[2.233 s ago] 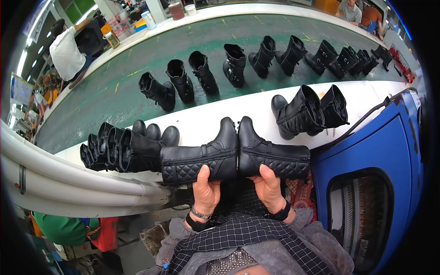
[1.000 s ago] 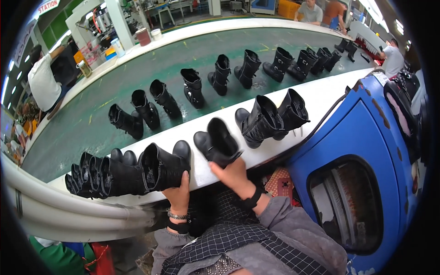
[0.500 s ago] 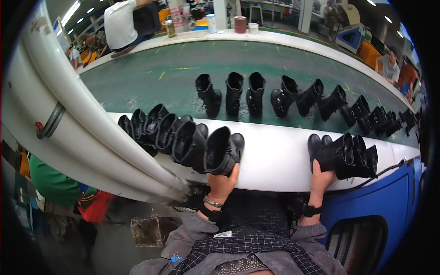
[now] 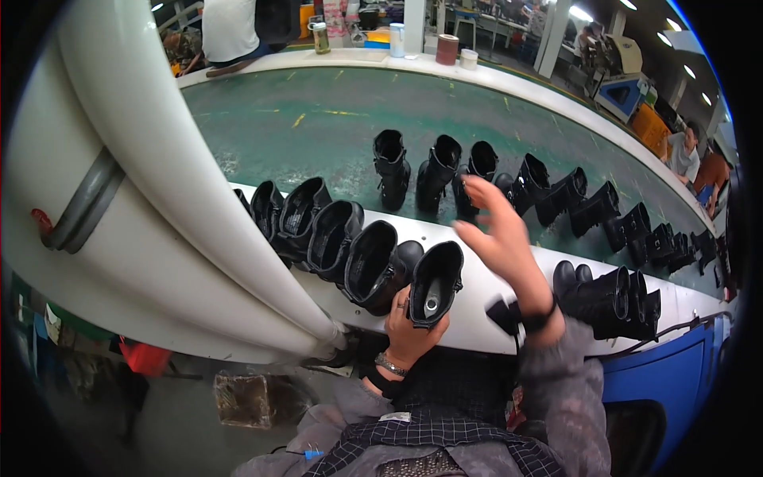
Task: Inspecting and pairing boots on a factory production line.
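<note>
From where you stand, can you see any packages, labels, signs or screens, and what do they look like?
White tag: small rectangle on the checked garment, bottom centre, below the left hand gripping a black boot.
Round tub: dark red-brown cylinder on the far white ledge.
White cup: short, right beside the tub.
White can: tall cylinder, left of the tub.
Jar: dark-lidded, far ledge, further left.
No signs or screens are visible.

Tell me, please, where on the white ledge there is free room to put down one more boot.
The white ledge is bare between the boot in the left hand and the lying boots on the right; the right hand is raised above that gap. Left of the held boot it is crowded: the row of lying boots runs to the white pipe.
</note>
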The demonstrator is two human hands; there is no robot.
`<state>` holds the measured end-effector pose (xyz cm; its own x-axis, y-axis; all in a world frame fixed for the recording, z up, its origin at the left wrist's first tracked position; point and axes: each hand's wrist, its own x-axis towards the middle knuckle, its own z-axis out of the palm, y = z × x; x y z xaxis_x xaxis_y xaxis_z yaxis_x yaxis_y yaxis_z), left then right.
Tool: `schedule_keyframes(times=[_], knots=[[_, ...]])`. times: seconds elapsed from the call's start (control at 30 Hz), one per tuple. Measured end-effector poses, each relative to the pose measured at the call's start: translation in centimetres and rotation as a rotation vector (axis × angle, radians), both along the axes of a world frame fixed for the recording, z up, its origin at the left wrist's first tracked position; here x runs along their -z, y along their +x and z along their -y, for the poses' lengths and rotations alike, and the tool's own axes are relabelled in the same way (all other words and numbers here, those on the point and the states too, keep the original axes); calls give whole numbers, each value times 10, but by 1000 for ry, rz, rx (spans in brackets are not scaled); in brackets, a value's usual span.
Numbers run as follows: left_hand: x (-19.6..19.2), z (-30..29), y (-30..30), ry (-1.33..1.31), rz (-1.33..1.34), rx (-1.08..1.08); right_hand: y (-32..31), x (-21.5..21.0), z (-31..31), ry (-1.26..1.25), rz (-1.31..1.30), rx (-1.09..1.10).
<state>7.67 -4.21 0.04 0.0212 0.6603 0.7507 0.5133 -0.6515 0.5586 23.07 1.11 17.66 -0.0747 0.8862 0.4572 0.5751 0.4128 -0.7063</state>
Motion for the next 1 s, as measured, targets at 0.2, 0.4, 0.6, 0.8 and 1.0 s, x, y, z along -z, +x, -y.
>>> schedule_keyframes(times=[0.2,0.4,0.6,0.8,1.0], knots=[[-3,0,1,-25,35,6,-50,29,-159,-195,355,-153],[-2,1,0,-47,74,29,-52,35,-184,89,143,37],[-12,1,0,-19,66,26,11,-42,-81,190,-89,-49],[-10,7,0,-4,282,69,37,-61,88,192,40,137],[-11,67,7,305,115,34,13,-11,121,-215,21,-123]])
